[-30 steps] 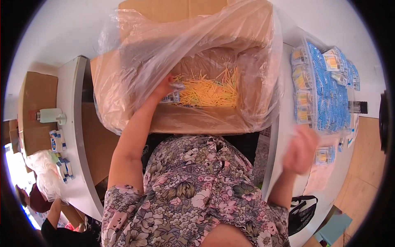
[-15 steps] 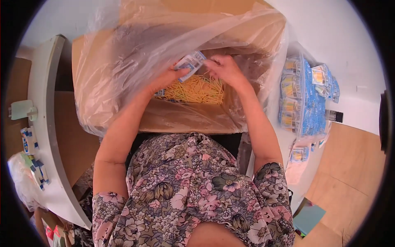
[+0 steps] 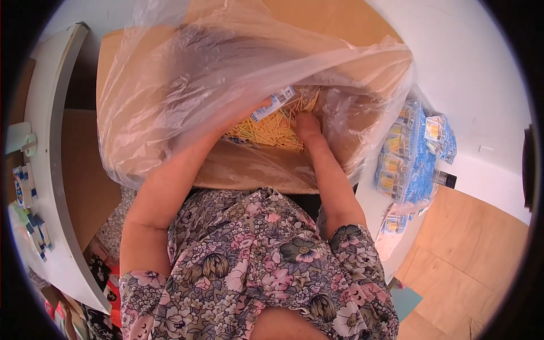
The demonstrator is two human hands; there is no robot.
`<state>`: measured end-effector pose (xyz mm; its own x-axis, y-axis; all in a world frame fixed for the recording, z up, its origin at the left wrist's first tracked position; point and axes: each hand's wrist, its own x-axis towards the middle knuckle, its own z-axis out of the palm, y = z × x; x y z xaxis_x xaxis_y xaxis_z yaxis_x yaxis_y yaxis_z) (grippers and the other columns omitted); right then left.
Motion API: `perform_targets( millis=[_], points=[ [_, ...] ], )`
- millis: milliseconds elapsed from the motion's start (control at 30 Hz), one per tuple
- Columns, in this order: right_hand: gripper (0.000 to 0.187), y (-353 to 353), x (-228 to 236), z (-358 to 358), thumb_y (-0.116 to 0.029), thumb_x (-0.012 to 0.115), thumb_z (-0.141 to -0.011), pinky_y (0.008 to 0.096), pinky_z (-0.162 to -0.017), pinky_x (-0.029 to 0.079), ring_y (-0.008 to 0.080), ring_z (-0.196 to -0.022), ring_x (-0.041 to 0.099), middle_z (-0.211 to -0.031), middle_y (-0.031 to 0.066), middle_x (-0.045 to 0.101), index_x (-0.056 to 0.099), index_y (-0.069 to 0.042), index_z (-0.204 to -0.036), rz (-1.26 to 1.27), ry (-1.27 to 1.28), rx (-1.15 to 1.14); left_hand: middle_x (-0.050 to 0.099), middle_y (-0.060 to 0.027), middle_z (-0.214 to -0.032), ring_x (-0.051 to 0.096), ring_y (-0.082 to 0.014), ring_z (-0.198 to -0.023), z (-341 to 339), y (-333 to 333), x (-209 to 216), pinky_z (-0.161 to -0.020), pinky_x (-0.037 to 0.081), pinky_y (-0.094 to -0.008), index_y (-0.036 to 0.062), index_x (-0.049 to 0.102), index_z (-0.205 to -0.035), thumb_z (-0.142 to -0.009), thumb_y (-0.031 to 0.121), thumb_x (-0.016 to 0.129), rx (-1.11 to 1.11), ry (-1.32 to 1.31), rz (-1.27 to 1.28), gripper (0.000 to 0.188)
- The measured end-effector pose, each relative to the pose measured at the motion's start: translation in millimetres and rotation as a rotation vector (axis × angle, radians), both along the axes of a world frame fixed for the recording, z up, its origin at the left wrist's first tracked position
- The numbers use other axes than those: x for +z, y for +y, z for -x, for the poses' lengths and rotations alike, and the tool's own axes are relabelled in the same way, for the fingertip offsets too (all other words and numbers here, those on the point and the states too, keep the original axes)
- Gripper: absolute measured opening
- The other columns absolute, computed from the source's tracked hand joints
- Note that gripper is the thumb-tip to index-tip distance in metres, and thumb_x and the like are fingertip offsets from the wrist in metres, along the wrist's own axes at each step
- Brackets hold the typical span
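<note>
My left hand (image 3: 258, 109) is closed on a small packet, clear with blue-and-white printing (image 3: 275, 103), over the inside of a cardboard box. Part of that hand and its wrist shows only hazily through the clear plastic liner (image 3: 226, 62). Lower in the box lies a heap of thin yellow sticks (image 3: 263, 129). My right hand (image 3: 307, 126) reaches down at the heap's right side, fingers curled in among the sticks. Several sticks jut up just past its knuckles; the fingertips are hidden.
The cardboard box (image 3: 255, 170) stands in front of me with its liner draped over the rim. To the right, a clear bag (image 3: 403, 156) holds several filled packets. At left is a white curved table (image 3: 51, 136) with a pale green roll and small boxes. Wooden floor (image 3: 462, 243) shows at lower right.
My right hand has gone from beside the packet down into the yellow sticks. The left hand still holds the packet, now more covered by the liner. The whole view has shifted slightly.
</note>
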<state>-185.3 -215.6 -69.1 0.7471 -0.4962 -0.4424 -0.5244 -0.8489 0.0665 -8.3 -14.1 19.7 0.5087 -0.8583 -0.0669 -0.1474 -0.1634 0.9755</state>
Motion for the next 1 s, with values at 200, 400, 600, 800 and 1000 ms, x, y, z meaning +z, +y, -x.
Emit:
perform_targets(
  millis=[200, 400, 600, 800, 1000],
  points=[
    [0.021, 1, 7, -4, -0.013, 0.060, -0.070, 0.0406, -0.078, 0.048, 0.0358, -0.090, 0.060, -0.091, 0.0217, 0.062, 0.065, -0.001, -0.087, -0.107, -0.060, -0.091, 0.062, -0.0087, -0.101, 0.056, -0.0169, -0.089, 1, -4, -17, -0.077, 0.044, -0.0295, 0.0022, 0.059, -0.108, -0.076, 0.026, 0.068, 0.089, 0.136, 0.023, 0.041],
    [0.021, 3, 29, -9, -0.010, 0.064, -0.067, 0.0396, -0.076, 0.049, 0.0353, -0.088, 0.061, -0.090, 0.0223, 0.062, 0.066, -0.001, -0.085, -0.125, -0.050, -0.143, 0.061, -0.0077, -0.104, 0.056, -0.0142, -0.091, -1, -5, -47, -0.079, 0.045, -0.0270, 0.0028, 0.055, -0.114, -0.079, 0.020, 0.067, 0.055, 0.060, 0.128, 0.041],
    [0.020, -8, 53, -12, -0.011, 0.066, -0.065, 0.0347, -0.066, 0.050, 0.0273, -0.072, 0.064, -0.074, 0.0188, 0.064, 0.065, 0.002, -0.081, -0.230, -0.332, -0.291, 0.060, -0.0092, -0.105, 0.055, -0.0191, -0.097, 3, -7, -52, -0.083, 0.043, -0.0295, 0.0043, 0.058, -0.110, -0.082, 0.019, 0.061, -0.165, 0.295, -0.006, 0.032],
    [0.009, 16, 101, -27, -0.004, 0.067, -0.070, 0.0244, -0.048, 0.044, 0.0113, -0.054, 0.056, -0.063, 0.0073, 0.061, 0.063, 0.003, -0.074, -0.857, -0.504, -0.631, 0.059, -0.0046, -0.106, 0.053, -0.0114, -0.099, 21, 0, -18, -0.086, 0.042, -0.0249, 0.0023, 0.065, -0.098, -0.079, 0.013, 0.066, -0.460, 0.534, 0.090, 0.022],
    [0.006, 69, 120, -35, -0.002, 0.067, -0.072, 0.0234, -0.046, 0.042, 0.0081, -0.052, 0.053, -0.064, 0.0024, 0.060, 0.062, 0.001, -0.071, -1.215, -0.726, -0.695, 0.059, -0.0051, -0.098, 0.053, -0.0115, -0.093, 30, 1, -16, -0.081, 0.043, -0.0263, 0.0006, 0.066, -0.092, -0.078, 0.011, 0.067, -0.464, 0.482, 0.064, 0.018]
  ],
)
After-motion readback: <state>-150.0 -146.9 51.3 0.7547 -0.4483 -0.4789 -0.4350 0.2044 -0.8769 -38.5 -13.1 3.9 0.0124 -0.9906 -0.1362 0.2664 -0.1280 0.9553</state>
